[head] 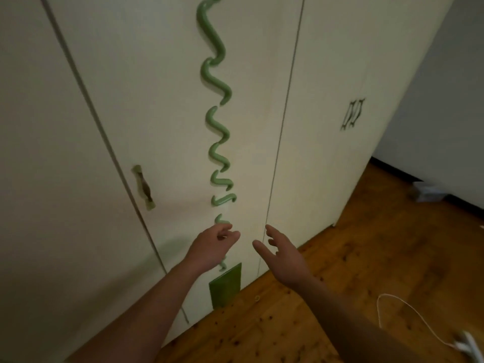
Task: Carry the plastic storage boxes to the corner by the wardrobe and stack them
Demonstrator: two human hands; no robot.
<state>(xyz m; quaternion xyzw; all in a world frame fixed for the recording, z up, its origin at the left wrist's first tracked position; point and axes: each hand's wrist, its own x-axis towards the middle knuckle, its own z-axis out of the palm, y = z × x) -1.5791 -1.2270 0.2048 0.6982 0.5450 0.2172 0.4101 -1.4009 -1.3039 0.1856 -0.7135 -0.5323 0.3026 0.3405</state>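
Note:
I face a cream wardrobe (pixel 162 106) from close up. No plastic storage box shows in this view. My left hand (pixel 213 244) reaches forward with loosely curled fingers and holds nothing. Beside it, my right hand (pixel 282 255) is stretched out with spread fingers, also with nothing in it. Both hands hover in front of the wardrobe's lower doors, near the seam between two doors.
A wavy green handle (pixel 216 82) runs down one door, with a green panel (pixel 225 285) at its foot. Another handle (pixel 143 187) sits at the left. Wooden floor (pixel 366 258) spreads right. A white cable (pixel 408 314) lies bottom right; a small pale object (pixel 425 192) rests by the far wall.

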